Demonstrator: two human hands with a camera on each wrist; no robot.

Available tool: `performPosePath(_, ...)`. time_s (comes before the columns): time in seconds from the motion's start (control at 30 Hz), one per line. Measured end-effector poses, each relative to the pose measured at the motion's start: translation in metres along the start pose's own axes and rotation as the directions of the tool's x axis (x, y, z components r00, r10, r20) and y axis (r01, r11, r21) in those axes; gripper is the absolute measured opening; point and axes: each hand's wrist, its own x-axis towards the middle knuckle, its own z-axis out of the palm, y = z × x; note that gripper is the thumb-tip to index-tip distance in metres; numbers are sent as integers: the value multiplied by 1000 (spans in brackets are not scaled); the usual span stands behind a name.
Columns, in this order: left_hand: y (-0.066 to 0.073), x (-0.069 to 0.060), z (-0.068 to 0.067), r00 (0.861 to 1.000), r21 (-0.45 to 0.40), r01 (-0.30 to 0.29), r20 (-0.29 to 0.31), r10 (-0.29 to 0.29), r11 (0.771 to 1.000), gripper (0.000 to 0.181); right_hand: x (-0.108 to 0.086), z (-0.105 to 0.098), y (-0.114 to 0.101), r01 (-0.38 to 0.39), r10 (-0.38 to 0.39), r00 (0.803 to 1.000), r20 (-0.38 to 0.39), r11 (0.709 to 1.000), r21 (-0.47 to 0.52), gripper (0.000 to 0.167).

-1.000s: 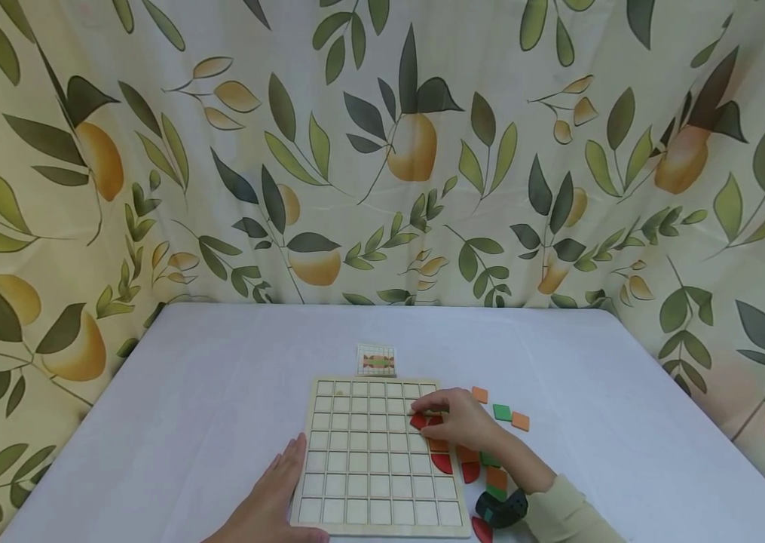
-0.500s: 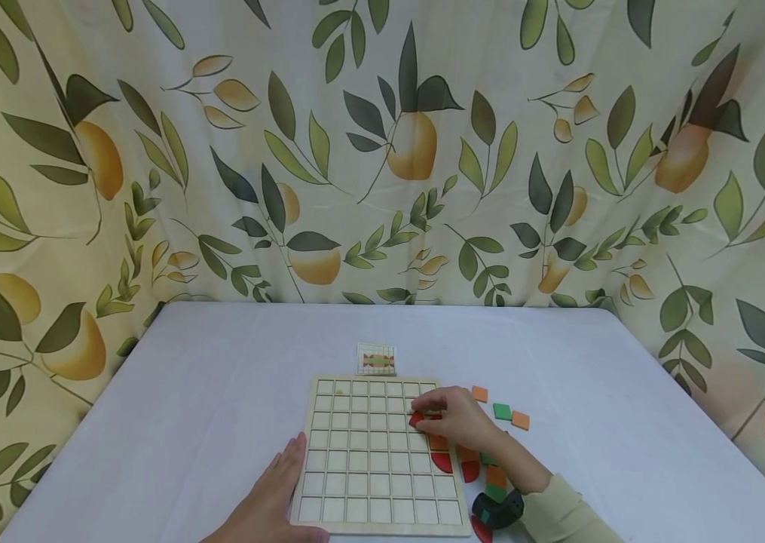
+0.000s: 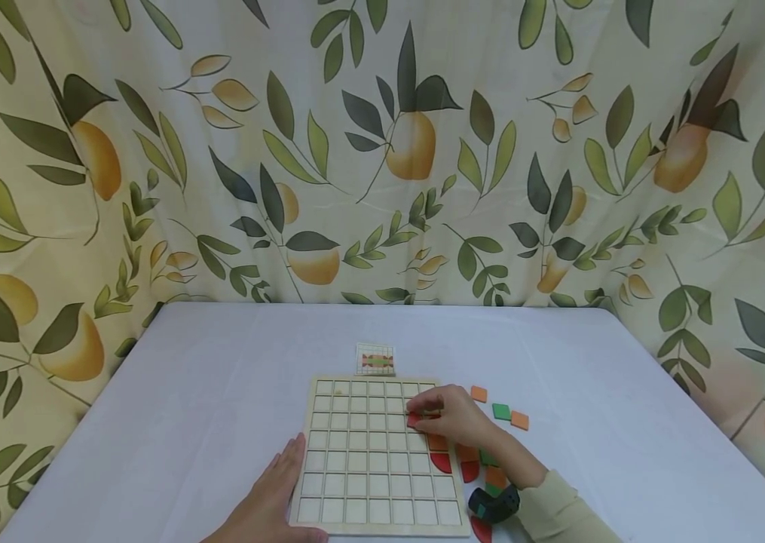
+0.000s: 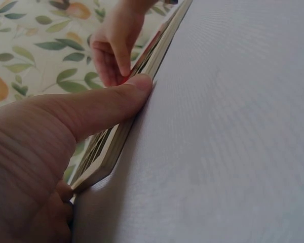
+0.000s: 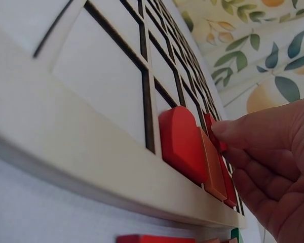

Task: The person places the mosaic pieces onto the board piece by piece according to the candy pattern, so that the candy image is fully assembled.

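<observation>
To the left, left hand point(image 3: 263, 494) relaxed and grasping nothing, fingers straight along the left side of a gridded wooden board point(image 3: 357, 461), thumb against its near edge. Board flat on the white-covered counter point(image 3: 233, 369). Just beyond the far rim, a small card point(image 3: 376, 360) with a red, orange and green pattern. Farther right, over the second column from the right, a red piece point(image 3: 412, 421) pinched between thumb and fingertips of the right hand point(image 3: 461, 418); hard to tell whether seated in a cell. Close by, in the rightmost column, an orange square point(image 3: 438, 443) and, nearer, a curved red piece point(image 3: 441, 462). Just beside the board, on the counter, loose orange, green and red pieces point(image 3: 469, 472), partly hidden under the forearm; a black wrist device point(image 3: 494, 504) above some. Slightly farther out, a green tile point(image 3: 501, 412), then an orange tile point(image 3: 520, 420). Rightmost, a pale sleeve point(image 3: 561, 509).
</observation>
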Motion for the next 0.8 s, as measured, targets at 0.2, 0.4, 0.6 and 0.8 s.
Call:
performPosePath(0.2, -1, 0, 0, 1000, 12, -16, -12, 16, 1000, 127, 1, 1, 1, 7, -7, 1000, 16, 1000, 6, 22)
performPosePath(0.4, -2, 0, 1, 1000, 18, -17, -16, 18, 1000, 128, 2, 1, -2, 2, -2, 999, 47, 1000, 1, 23)
performPosePath(0.6, 0, 0, 0, 1000, 11, -14, -19, 14, 1000, 129, 2, 1, -7, 3, -1, 998, 68, 1000, -25, 23)
performPosePath(0.8, 0, 0, -1, 1000, 11, -17, -12, 17, 1000, 128, 1, 3, -6, -3, 5, 999, 47, 999, -34, 24)
